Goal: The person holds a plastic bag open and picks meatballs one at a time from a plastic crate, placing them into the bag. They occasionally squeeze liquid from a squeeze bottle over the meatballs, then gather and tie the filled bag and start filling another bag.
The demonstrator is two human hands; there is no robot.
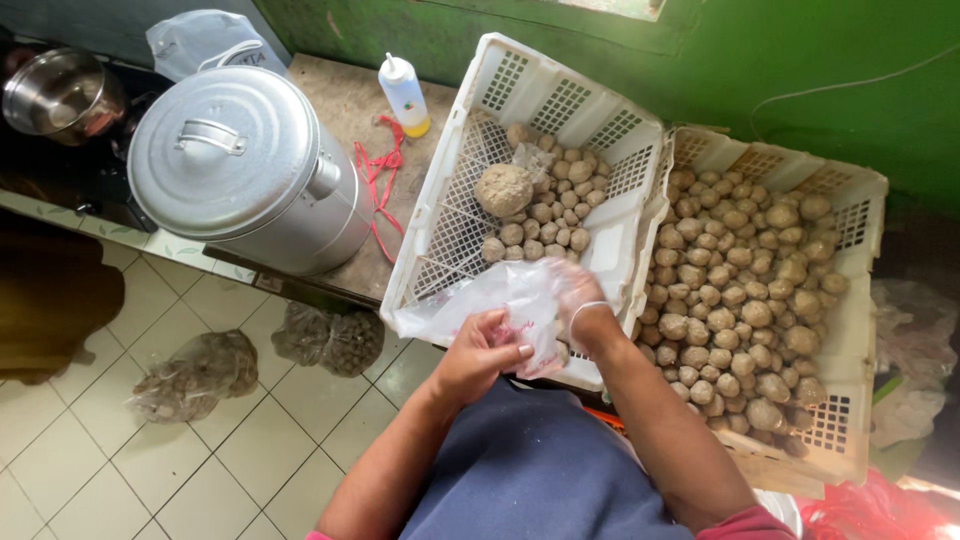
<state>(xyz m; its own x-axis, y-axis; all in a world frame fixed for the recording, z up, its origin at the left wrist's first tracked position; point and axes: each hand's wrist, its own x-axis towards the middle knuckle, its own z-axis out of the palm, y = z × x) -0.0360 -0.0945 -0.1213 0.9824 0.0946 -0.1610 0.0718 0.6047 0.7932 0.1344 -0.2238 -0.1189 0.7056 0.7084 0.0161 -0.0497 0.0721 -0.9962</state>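
My left hand (483, 352) pinches the edge of a clear plastic bag (490, 300) with pink print, held over the near rim of a white slotted crate (440, 240). My right hand (578, 295) is pushed inside the bag, seen through the plastic, with a band on its wrist. The left crate holds small brown-grey balls (545, 215) and one much larger ball (503, 189). A second white crate (850, 400) on the right is heaped with several similar balls (740, 290) of mixed sizes.
A large lidded aluminium pot (240, 165) stands on the counter at left, with a squeeze bottle (405, 95) and red string (378, 175) beside it. Two filled plastic bags (195, 372) (330, 338) lie on the tiled floor. A steel pan (60, 95) sits far left.
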